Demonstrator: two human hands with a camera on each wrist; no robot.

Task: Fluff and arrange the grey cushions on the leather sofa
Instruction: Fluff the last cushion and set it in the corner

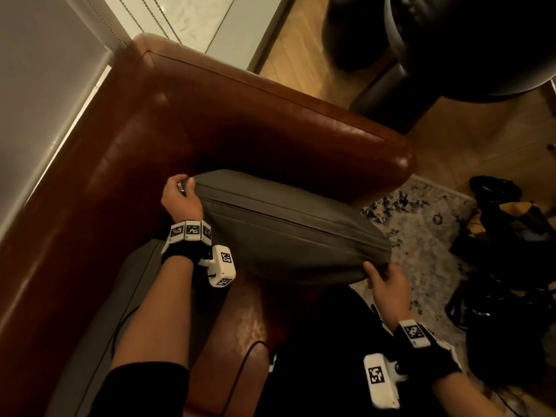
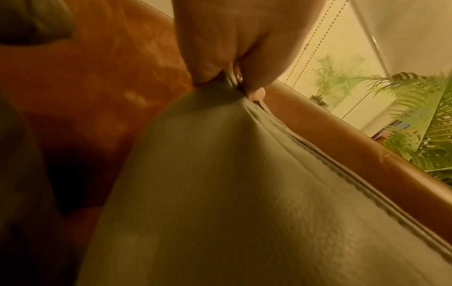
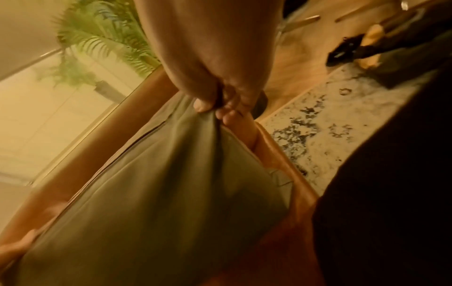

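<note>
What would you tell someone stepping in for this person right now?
Left hand pinches one top corner of the grey cushion; right hand pinches the opposite corner. The cushion is held over the seat of the brown leather sofa, near its armrest. A second grey cushion lies on the seat against the backrest. Left: shake this one, set it in place, then see to the other.

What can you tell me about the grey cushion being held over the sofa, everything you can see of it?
The grey cushion is a plump, rectangular pillow in a smooth, leather-like cover with a faint grain, and a seam that looks like a zip runs along its upper edge. It is held up by two top corners in front of the brown leather sofa, near the armrest. The left hand pinches one corner, the right hand grips the other. Whether its lower edge touches the seat cannot be told.
</note>
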